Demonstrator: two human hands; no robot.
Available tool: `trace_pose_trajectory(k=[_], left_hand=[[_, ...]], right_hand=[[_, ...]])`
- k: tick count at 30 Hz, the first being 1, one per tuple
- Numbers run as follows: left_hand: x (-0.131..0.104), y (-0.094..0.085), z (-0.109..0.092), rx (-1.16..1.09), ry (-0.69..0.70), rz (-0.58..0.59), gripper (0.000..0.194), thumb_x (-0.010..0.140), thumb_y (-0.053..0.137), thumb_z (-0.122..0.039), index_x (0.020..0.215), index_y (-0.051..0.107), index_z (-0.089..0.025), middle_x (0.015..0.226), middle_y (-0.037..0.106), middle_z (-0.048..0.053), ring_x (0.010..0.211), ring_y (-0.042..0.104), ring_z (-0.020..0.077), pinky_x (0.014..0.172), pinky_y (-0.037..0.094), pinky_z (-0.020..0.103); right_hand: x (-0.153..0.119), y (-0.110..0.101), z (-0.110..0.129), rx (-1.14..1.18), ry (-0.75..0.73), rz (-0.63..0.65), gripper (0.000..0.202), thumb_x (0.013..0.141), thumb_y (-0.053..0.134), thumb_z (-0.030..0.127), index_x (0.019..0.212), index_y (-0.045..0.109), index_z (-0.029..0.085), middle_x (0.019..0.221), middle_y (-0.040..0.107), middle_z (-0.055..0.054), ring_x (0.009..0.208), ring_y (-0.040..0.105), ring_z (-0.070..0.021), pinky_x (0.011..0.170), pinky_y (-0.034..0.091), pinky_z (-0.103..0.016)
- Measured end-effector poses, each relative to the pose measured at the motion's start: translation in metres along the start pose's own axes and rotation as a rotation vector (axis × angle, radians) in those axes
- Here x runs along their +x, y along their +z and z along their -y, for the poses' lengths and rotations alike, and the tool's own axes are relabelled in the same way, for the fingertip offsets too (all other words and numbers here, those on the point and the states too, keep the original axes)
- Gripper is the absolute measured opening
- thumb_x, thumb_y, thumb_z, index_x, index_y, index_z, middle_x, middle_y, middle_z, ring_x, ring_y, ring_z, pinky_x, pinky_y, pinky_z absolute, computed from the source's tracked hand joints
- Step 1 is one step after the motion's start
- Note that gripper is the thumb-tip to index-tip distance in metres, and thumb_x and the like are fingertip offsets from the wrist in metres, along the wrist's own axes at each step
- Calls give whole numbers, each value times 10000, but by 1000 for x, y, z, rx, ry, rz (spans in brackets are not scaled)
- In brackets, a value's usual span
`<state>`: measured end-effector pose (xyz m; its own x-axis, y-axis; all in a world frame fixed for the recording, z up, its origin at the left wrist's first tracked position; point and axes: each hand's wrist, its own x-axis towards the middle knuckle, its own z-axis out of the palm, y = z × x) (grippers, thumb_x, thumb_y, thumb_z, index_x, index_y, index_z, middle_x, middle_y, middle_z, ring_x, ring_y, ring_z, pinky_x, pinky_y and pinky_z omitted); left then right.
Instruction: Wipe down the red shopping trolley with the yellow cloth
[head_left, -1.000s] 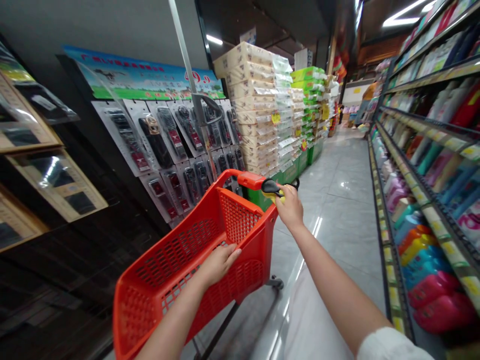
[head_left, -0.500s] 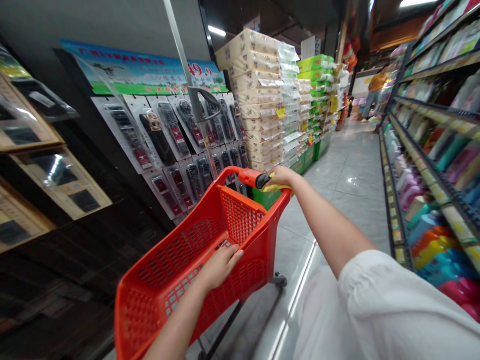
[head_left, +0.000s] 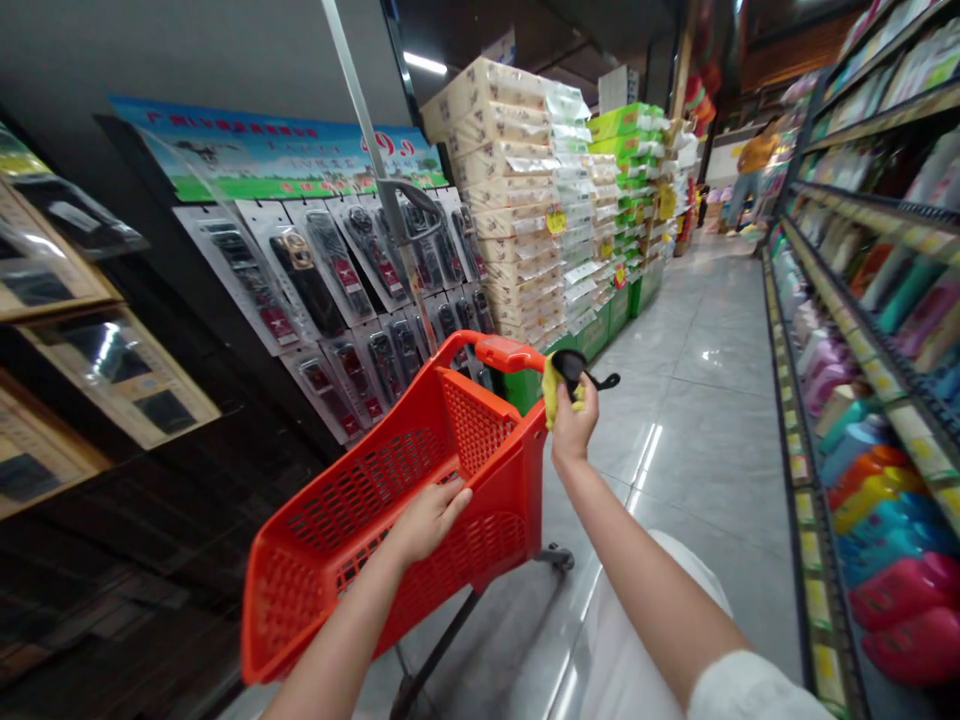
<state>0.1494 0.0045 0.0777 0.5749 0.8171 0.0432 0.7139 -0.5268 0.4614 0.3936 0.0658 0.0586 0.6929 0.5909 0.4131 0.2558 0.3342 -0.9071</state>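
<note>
A red plastic shopping cart (head_left: 480, 450) stands tilted across the middle of the head view, its basket with lattice walls. My left hand (head_left: 431, 522) is closed over the near side rim of the basket, fingers hooked inward. Beside the end of the cart's handle (head_left: 510, 352), my right hand (head_left: 576, 425) is closed around a yellow cloth (head_left: 552, 390) and a black rounded object (head_left: 568, 368). A thin black tail with a looped end sticks out to the right of it. What kind of thing the black object is, I cannot tell.
Packaged belts (head_left: 307, 280) hang on a rack at the left, with boxed goods (head_left: 112, 365) nearer. Stacked cartons (head_left: 517, 200) line the aisle's left side. Shelves of bottles (head_left: 885, 470) run along the right. A person (head_left: 750, 170) is far down the tiled aisle.
My right hand has come off the cart handle toward me, lifting the yellow cloth and black object with it. My left hand stays on the rim.
</note>
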Motion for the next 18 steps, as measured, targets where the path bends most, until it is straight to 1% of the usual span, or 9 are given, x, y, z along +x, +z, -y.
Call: trace_pose_trajectory(k=[1, 3, 5, 8, 10, 12, 14, 16, 18], left_hand=[[1, 0, 0, -2, 2, -4, 474, 948, 265, -541, 674, 445, -197, 641, 450, -17, 638, 451, 136, 613, 362, 260], [2, 0, -1, -24, 11, -3, 468, 948, 271, -540, 673, 433, -198, 641, 435, -24, 635, 443, 128, 614, 364, 254], [2, 0, -2, -54, 21, 11, 462, 948, 276, -539, 698, 461, -197, 655, 458, -24, 650, 457, 127, 629, 380, 249], [2, 1, -3, -66, 18, 26, 463, 947, 278, -538, 737, 507, -195, 675, 507, -12, 668, 484, 136, 648, 402, 256], [4, 2, -4, -46, 1, 14, 474, 945, 275, -543, 741, 520, -192, 677, 523, -1, 659, 491, 144, 653, 409, 268], [7, 2, -5, -23, -16, -9, 491, 943, 267, -554, 732, 523, -191, 663, 517, 1, 647, 488, 148, 656, 413, 276], [9, 1, -5, -15, -22, -33, 512, 940, 260, -572, 729, 530, -190, 648, 508, -2, 643, 483, 149, 659, 419, 279], [10, -1, -3, -21, -20, -42, 528, 935, 263, -590, 748, 548, -186, 644, 513, -2, 646, 488, 151, 667, 428, 279], [9, -2, 0, -35, -18, -33, 534, 931, 273, -599, 786, 574, -182, 669, 547, 6, 667, 509, 158, 686, 442, 281]], right_hand=[[-15, 0, 1, -25, -52, -76, 523, 914, 351, 387, 1367, 427, 138, 1420, 427, -190, 1352, 400, -254, 1056, 406, -435], [-30, 2, 2, -66, -97, -98, 499, 925, 348, 362, 1372, 434, 155, 1470, 372, -182, 1389, 351, -235, 1103, 351, -439], [-23, 3, 2, -34, -88, -50, 502, 929, 348, 345, 1393, 417, 167, 1470, 380, -174, 1386, 354, -227, 1115, 329, -441], [4, 3, 0, 34, 3, 22, 539, 936, 324, 351, 1438, 356, 158, 1423, 446, -174, 1338, 418, -232, 1092, 352, -441], [7, 3, -2, -28, 3, 50, 549, 943, 313, 352, 1456, 336, 159, 1434, 437, -175, 1343, 415, -234, 1089, 356, -439], [-11, 4, -2, -169, -102, 96, 542, 939, 346, 334, 1460, 352, 187, 1505, 351, -160, 1398, 341, -238, 1111, 328, -444], [-39, 4, 0, -314, -257, 205, 531, 921, 408, 307, 1447, 392, 236, 1556, 276, -111, 1446, 244, -247, 1138, 288, -461], [-58, 5, 3, -404, -384, 328, 514, 903, 457, 293, 1417, 446, 286, 1558, 288, -56, 1465, 182, -260, 1154, 257, -477], [-58, 5, 4, -421, -465, 387, 487, 900, 471, 303, 1386, 486, 307, 1541, 327, -25, 1471, 154, -260, 1163, 245, -472]])
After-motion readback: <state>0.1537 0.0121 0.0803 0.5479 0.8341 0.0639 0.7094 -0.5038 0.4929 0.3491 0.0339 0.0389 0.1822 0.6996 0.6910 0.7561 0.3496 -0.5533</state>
